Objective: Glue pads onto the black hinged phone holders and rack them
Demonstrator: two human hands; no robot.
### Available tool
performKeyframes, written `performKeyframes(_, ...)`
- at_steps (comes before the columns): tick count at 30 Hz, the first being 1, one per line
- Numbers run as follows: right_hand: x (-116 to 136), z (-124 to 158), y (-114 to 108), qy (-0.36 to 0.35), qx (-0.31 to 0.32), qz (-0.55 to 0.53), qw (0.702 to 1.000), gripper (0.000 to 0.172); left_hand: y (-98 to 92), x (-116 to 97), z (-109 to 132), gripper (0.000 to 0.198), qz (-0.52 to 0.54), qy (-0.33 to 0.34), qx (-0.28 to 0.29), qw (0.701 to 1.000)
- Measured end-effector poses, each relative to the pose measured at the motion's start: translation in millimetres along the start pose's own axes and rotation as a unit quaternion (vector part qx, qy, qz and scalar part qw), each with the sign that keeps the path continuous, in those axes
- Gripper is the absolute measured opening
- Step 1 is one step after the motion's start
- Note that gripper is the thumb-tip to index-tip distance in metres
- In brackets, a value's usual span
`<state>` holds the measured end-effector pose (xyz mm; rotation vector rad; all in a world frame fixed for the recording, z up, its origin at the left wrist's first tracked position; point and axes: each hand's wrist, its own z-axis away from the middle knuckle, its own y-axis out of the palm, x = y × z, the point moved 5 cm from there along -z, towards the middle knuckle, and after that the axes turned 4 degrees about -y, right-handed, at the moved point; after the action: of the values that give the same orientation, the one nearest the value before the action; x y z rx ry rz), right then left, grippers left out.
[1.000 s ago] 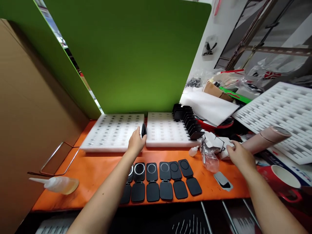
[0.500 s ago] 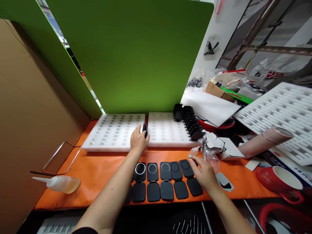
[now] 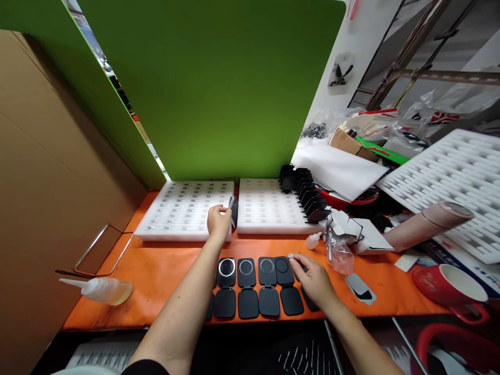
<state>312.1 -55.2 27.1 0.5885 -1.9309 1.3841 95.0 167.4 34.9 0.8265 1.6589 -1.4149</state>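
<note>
My left hand (image 3: 217, 221) reaches to the gap between two white foam trays (image 3: 183, 211) and pinches a thin dark stack of parts (image 3: 233, 209) standing on edge there. My right hand (image 3: 312, 278) lies over the right end of a row of black hinged plates (image 3: 253, 286) on the orange mat (image 3: 164, 273); its fingers curl down onto the rightmost plate, which it mostly hides. Several plates in the row show a ring on the upper half.
More black plates (image 3: 307, 195) stand in the right foam tray. A squeeze bottle (image 3: 99, 289) and a wire frame (image 3: 97, 250) lie at left. A small dropper bottle (image 3: 312, 240), crumpled plastic (image 3: 338, 252), a pink roll (image 3: 425, 224), a red mug (image 3: 453, 289) and another foam tray (image 3: 449, 177) crowd the right.
My right hand has come from the clutter at right down and left onto the row of black plates. My left hand stayed at the tray gap, shifting its grip slightly.
</note>
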Motion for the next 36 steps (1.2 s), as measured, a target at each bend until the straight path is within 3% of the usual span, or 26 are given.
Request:
performKeyframes(4, 14.6, -7.0, 8.4, -0.002, 0.009, -0.029, 1.0, 0.028, -17.8, 2.7, 5.6, 0.025, 0.082, -0.026, -0.026, 0.996)
performKeyframes(7, 28.2, -10.1, 19.3, 0.043, 0.022, -0.127, 0.991, 0.034, -40.0, 0.3, 35.0, 0.034, 0.123, -0.021, -0.047, 0.991)
performKeyframes(8, 33.3, -10.2, 26.1, 0.071, 0.042, -0.192, 0.978, 0.039, -46.8, -0.7, 50.7, 0.034, 0.13, -0.009, -0.051, 0.99)
performKeyframes(10, 47.0, -9.0, 43.9, 0.121, 0.1, -0.351, 0.923, 0.05, -57.8, -6.2, 88.2, 0.026, 0.121, 0.071, -0.056, 0.989)
performKeyframes(12, 61.3, -7.8, 59.0, 0.142, 0.14, -0.465, 0.862, 0.055, -54.3, -13.9, 128.4, 0.017, 0.068, 0.198, 0.041, 0.977)
performKeyframes(13, 65.2, -7.7, 63.6, 0.149, 0.139, -0.487, 0.849, 0.053, -49.1, -16.1, 147.7, 0.016, 0.04, 0.26, 0.111, 0.958)
performKeyframes(15, 65.3, -7.9, 67.0, 0.163, 0.108, -0.487, 0.851, 0.045, -43.1, -14.1, 174.9, 0.018, 0.006, 0.327, 0.198, 0.924)
performKeyframes(16, 63.2, -7.9, 66.3, 0.169, 0.089, -0.481, 0.856, 0.041, -44.0, -11.1, 179.1, 0.02, 0.002, 0.323, 0.2, 0.925)
performKeyframes(17, 61.0, -7.8, 65.0, 0.17, 0.078, -0.48, 0.857, 0.039, -47.5, -7.4, 177.1, 0.024, 0.009, 0.293, 0.173, 0.94)
performKeyframes(19, 58.4, -7.1, 62.5, 0.161, 0.092, -0.486, 0.854, 0.037, -56.6, 2.9, 162.6, 0.038, 0.063, 0.162, 0.107, 0.979)
performKeyframes(21, 56.7, -4.9, 62.0, 0.157, 0.133, -0.482, 0.852, 0.037, -55.6, 14.2, 148.9, 0.053, 0.165, -0.018, 0.13, 0.978)
performKeyframes(23, 54.8, -1.4, 63.7, 0.158, 0.171, -0.461, 0.856, 0.038, -42.2, 18.4, 147.3, 0.057, 0.268, -0.184, 0.249, 0.912)
performKeyframes(25, 50.9, 0.2, 61.4, 0.142, 0.14, -0.4, 0.895, 0.039, -31.6, 16.6, 153.7, 0.05, 0.327, -0.284, 0.334, 0.837)
performKeyframes(27, 48.5, 0.4, 51.2, 0.096, 0.035, -0.282, 0.954, 0.041, -27.3, 16.0, 158.3, 0.044, 0.353, -0.315, 0.334, 0.815)
performKeyframes(29, 52.7, 2.3, 43.0, 0.034, -0.034, -0.168, 0.985, 0.034, -25.4, 17.5, 160.8, 0.041, 0.364, -0.306, 0.299, 0.828)
performKeyframes(32, 58.4, 4.2, 47.4, 0.005, 0.029, -0.161, 0.986, 0.022, -22.9, 17.5, 164.8, 0.041, 0.335, -0.258, 0.287, 0.86)
performKeyframes(36, 57.6, 7.2, 53.4, 0.062, 0.123, -0.207, 0.969, 0.029, -22.1, 13.9, 171.1, 0.041, 0.281, -0.194, 0.33, 0.88)
